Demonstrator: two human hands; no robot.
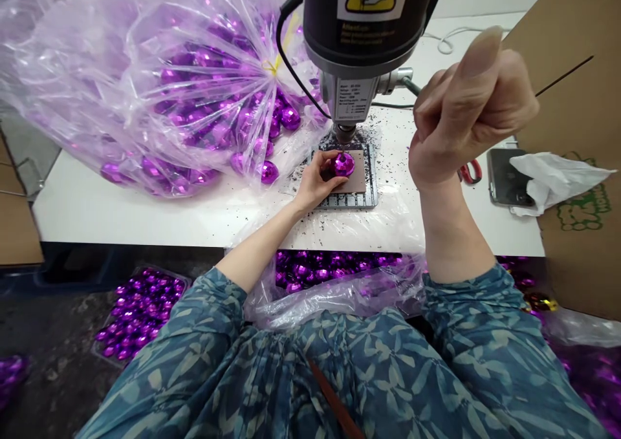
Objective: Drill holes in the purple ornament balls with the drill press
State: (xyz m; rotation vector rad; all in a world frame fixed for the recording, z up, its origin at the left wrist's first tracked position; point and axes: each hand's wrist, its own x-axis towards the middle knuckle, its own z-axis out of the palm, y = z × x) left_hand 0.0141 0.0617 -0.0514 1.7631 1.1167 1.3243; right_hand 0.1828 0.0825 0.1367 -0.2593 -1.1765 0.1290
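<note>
Left of the drill press [361, 44], a clear bag [130, 57] bulges with purple balls [213, 122]. Below the press's chuck [345, 132], the left hand [317, 179] pinches one faceted ball [343, 163] over a brown board [358, 180]. Right of the press, the right hand [473, 103] is closed round its lever [411, 86]; farther right lie a phone [503, 175] and crumpled tissue [557, 180]

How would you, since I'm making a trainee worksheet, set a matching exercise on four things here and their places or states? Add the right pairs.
Things:
1. Left hand
2. Right hand
3. Dark phone
4. Yellow tie

Places or states:
A. Partly covered by white tissue
B. Around the gathered plastic bag
C. Fingers on a purple ball
D. Raised beside the machine, fingers curled

Pairs: 1-C, 2-D, 3-A, 4-B
</note>
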